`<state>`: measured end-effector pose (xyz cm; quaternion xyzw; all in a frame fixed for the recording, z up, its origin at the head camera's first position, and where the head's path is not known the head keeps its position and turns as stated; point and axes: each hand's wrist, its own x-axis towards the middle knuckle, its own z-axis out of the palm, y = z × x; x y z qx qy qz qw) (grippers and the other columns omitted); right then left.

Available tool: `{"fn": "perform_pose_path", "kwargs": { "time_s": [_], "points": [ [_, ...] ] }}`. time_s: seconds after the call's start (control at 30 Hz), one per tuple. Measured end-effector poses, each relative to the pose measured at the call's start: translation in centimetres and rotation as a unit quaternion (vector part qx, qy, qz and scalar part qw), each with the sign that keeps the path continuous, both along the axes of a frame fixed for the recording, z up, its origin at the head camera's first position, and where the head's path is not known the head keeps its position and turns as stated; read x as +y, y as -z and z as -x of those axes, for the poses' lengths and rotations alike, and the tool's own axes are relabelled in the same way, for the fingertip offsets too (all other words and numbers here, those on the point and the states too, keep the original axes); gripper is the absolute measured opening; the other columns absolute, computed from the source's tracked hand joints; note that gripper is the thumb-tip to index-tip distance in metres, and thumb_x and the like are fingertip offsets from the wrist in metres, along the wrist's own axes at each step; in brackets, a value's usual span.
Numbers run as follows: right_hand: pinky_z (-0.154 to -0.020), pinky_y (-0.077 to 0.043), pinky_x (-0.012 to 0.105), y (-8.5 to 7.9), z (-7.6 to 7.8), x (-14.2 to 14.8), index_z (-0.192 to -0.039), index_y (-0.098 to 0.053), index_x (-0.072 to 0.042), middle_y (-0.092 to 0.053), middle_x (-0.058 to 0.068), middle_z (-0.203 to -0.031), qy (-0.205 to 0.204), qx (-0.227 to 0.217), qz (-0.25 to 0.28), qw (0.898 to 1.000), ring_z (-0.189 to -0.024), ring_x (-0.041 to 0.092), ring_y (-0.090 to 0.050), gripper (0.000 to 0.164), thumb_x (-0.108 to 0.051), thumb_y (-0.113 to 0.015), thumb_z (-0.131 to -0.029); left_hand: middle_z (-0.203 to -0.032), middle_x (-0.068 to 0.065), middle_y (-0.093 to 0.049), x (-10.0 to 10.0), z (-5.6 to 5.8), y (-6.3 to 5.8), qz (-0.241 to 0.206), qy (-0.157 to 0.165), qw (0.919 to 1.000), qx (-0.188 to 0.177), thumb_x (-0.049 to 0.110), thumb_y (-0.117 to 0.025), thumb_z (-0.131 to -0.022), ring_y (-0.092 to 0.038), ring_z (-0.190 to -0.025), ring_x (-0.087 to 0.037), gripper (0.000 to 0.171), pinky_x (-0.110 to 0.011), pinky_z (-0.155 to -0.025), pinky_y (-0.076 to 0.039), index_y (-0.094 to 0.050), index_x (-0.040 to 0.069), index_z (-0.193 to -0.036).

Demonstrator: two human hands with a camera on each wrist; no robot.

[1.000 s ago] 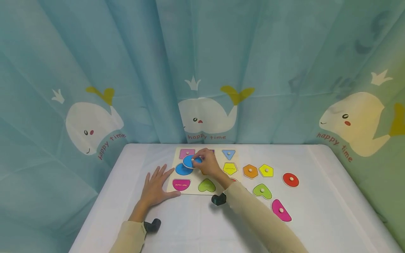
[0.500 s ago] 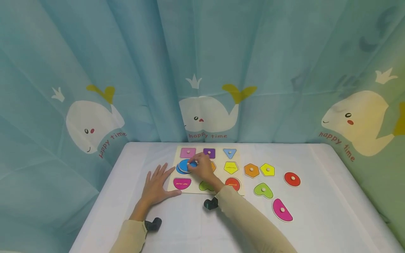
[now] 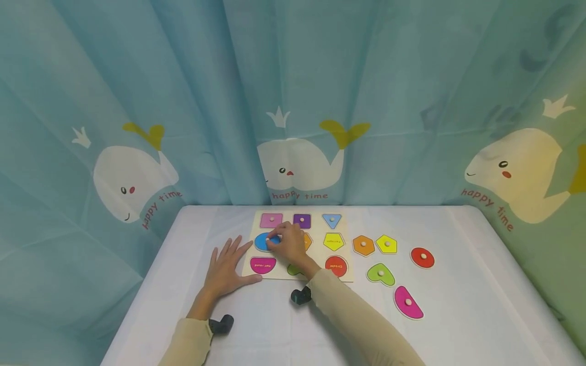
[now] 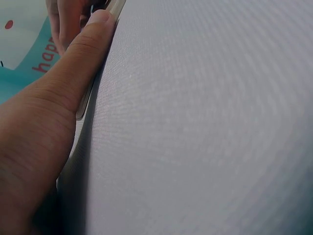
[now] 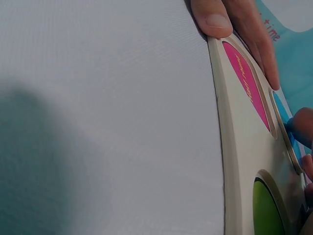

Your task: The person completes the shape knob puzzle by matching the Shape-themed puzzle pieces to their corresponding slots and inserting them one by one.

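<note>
My right hand (image 3: 290, 246) pinches the small knob of a blue oval puzzle piece (image 3: 262, 242), which lies over the oval spot on the pale puzzle board (image 3: 281, 269). In the right wrist view, the blue piece (image 5: 279, 106) shows edge-on at the board, partly behind fingers. My left hand (image 3: 226, 269) rests with spread fingers at the board's left side, its thumb on the near edge. A pink rectangle (image 3: 265, 220), a purple square (image 3: 297, 221) and a blue triangle (image 3: 328, 217), all with knobs, sit in the far row.
Right of the board lie a loose orange hexagon (image 3: 363, 251), a yellow pentagon (image 3: 387, 250), a red circle (image 3: 422, 262), a green heart (image 3: 376, 277) and a magenta half round (image 3: 405, 299). Bare recesses show on the board, such as the red circle recess (image 3: 336, 269). A curtain (image 3: 389, 101) hangs behind the table.
My right hand has moved left and down with the blue oval, from held tilted above the board to lying over the oval spot. The left hand has stayed in place.
</note>
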<state>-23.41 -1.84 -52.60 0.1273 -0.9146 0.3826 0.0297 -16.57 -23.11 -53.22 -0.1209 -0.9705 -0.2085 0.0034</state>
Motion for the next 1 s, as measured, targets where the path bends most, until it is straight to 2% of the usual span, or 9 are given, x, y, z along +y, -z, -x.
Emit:
{"fn": "perform_pose_path", "kwargs": {
  "time_s": [0.53, 1.0],
  "points": [
    [-0.101, -0.041, 0.05, -0.28, -0.23, -0.22, -0.102, -0.083, -0.018, -0.064, 0.007, -0.124, 0.002, -0.003, -0.011, 1.0, -0.117, 0.026, -0.048, 0.014, -0.027, -0.077, -0.092, -0.167, -0.017, -0.029, -0.02, 0.04, -0.11, 0.007, 0.002, 1.0, 0.005, 0.064, -0.081, -0.074, -0.018, -0.154, -0.045, 0.099, -0.075, -0.117, -0.007, -0.046, 0.02, -0.156],
    [-0.101, -0.04, 0.05, -0.31, -0.05, 0.13, -0.101, -0.083, -0.018, -0.064, 0.007, -0.123, -0.012, -0.002, -0.008, 1.0, -0.118, 0.027, -0.048, 0.014, -0.028, -0.078, -0.093, -0.167, -0.016, -0.028, 0.13, 0.04, -0.06, 0.015, 0.0, 0.9999, 0.003, 0.065, -0.08, -0.074, -0.018, -0.154, -0.045, 0.1, -0.076, -0.117, -0.007, -0.045, 0.02, -0.156]
  ]
}}
